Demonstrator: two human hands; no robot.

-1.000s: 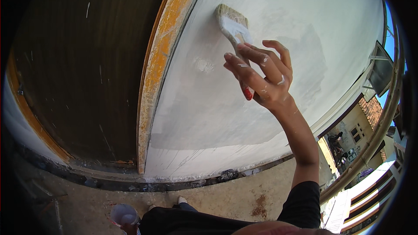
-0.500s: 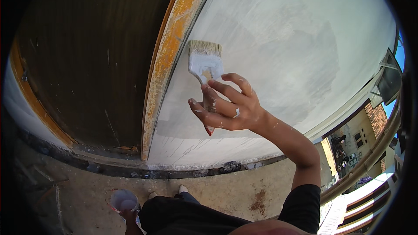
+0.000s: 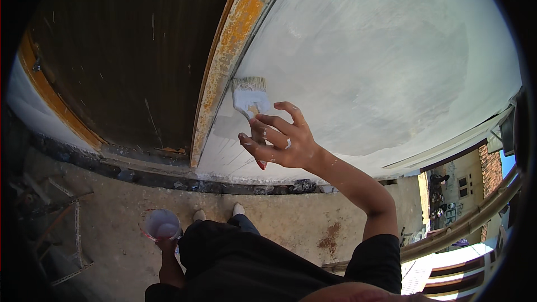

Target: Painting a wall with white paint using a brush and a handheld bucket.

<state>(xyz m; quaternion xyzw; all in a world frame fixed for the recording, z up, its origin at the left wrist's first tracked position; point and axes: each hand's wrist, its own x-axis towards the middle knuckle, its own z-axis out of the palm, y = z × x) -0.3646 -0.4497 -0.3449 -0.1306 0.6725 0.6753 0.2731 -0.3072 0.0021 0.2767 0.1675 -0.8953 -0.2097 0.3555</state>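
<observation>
My right hand (image 3: 279, 141) is raised against a white-painted wall (image 3: 380, 61) and grips a wide flat paintbrush (image 3: 250, 95) whose bristles are coated in white paint. The bristles press on the wall right beside an orange, peeling door frame (image 3: 229, 56). Low at my left side, my left hand (image 3: 166, 244) holds a small clear plastic cup (image 3: 161, 225) with white paint in it. My dark-clothed body and shoes show at the bottom of the view.
A dark brown wooden door (image 3: 123, 50) fills the left side. Below lies a rough concrete floor (image 3: 291, 218) with a rust stain and a metal frame (image 3: 67, 229) lying at left. A railing (image 3: 475, 218) and buildings beyond sit at the right.
My right hand has carried the brush down and leftward across the white wall, from the open middle to the edge of the orange door frame. The cup hand has stayed low.
</observation>
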